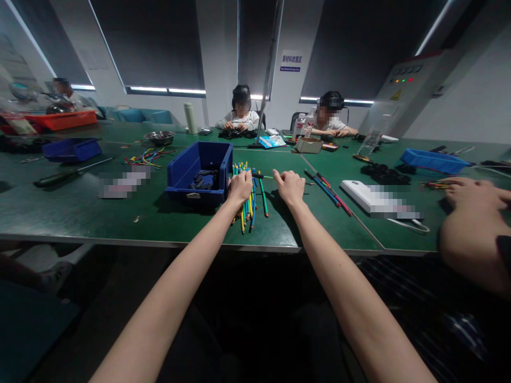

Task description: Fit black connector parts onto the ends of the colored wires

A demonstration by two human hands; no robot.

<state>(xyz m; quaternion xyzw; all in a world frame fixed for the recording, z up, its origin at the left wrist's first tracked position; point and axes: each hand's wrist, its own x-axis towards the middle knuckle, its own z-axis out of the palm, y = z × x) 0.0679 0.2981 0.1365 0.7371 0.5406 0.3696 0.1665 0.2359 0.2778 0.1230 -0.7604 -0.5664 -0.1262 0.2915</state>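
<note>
The bundle of coloured wires [252, 210] lies on the green tabletop [80, 213], just right of the blue bin [199, 167], its long axis running away from us. Our left hand [240, 186] curls over it, but we cannot tell if it grips. Our right hand [290, 187], just beside, seems clenched on a thin wire [264, 176] lying crosswise.

Blue bin [187, 170] crowds left; bare table [275, 229] right of wire bundle [249, 205].
</note>
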